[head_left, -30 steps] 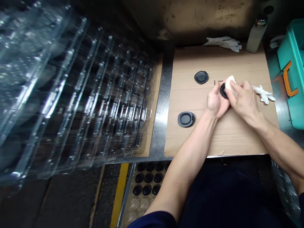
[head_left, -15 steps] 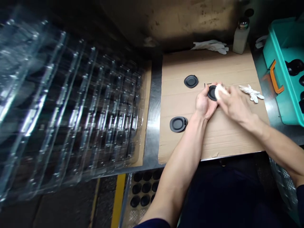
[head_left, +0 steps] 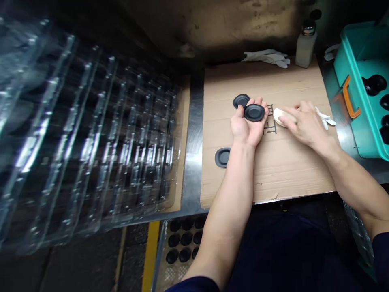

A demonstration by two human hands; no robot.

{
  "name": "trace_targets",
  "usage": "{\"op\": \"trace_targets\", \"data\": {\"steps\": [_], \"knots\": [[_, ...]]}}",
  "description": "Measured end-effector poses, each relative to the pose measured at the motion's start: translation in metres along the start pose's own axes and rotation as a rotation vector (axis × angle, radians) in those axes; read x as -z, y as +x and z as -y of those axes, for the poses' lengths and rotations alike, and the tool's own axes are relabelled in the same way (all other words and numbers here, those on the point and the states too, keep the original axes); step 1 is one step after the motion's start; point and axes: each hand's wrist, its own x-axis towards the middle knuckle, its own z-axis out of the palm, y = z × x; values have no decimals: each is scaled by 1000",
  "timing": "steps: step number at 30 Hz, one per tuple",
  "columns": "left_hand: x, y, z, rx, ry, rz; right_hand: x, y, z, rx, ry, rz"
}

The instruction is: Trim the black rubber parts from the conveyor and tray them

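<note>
The left hand (head_left: 246, 127) lies palm up and mostly unfolded, with a black oval piece (head_left: 254, 112) resting across its fingers and the thumb close by its near-left edge. To the right of it, well apart from the piece, the right hand (head_left: 311, 125) is closed round a white pad (head_left: 284, 117), thumb on one side and fingers on the other.

From here the piece looks light and stiff, probably moulded plastic, and its smooth face might slip or pick up marks. I'd take it by the rim, keeping fingertips off the shallow dish in the middle. The pad looks soft enough to give under a squeeze, best pinched by its back.

Just beyond the left hand sits a second oval piece (head_left: 241, 100); a third (head_left: 222, 157) lies nearer the body, partly hidden by the forearm. They rest on a cardboard sheet (head_left: 291, 162), creased, with dark lettering beside the left hand's fingers. A white glove (head_left: 326, 118) lies just behind the right hand. Under the cardboard is a shiny metal desk (head_left: 194, 162).

Below the desk's front edge, left of the hands, a tray (head_left: 173, 272) carries rows of black rounds. Farther left of the left hand rise clear plastic trays (head_left: 91, 142), blurred. Right of the right hand stands a teal bin (head_left: 361, 142) with an orange handle (head_left: 351, 99) and black parts inside. Beyond both hands are more white gloves (head_left: 269, 57), a bottle (head_left: 305, 48) with a metallic top, and a stained, dim wall (head_left: 219, 28).
</note>
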Motion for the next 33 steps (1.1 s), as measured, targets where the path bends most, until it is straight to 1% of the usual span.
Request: {"op": "trace_targets", "data": {"steps": [2,3,5,7,9,13,15,17,20,22,24,26,30,33], "knots": [[4,-1,-6,6,6,35,10,-1,-12,-86,-58,-89],[4,-2,-7,17,5,59,15,-2,-19,-129,-81,-111],[2,-5,-9,53,2,102,19,-1,-31,-180,-85,-80],[-5,-11,-8,104,5,129,21,2,-38,-178,-43,-11],[-13,-17,-6,180,19,150,24,4,-37,-121,25,-1],[-27,-31,2,367,61,179,29,6,-18,71,171,-57],[-32,-35,8,406,93,166,27,6,-10,130,196,-69],[-35,-38,12,409,140,148,23,6,-5,150,170,-55],[-39,-43,14,385,223,133,18,5,-5,158,104,-33],[-41,-46,14,363,275,128,16,5,-5,174,97,-28],[-42,-48,16,353,314,123,17,5,-4,184,99,3],[-41,-48,19,341,330,116,18,5,-2,179,84,41],[-41,-44,28,307,318,109,20,5,0,138,17,59],[-44,-45,26,278,304,141,25,4,-5,117,-16,72]]}}
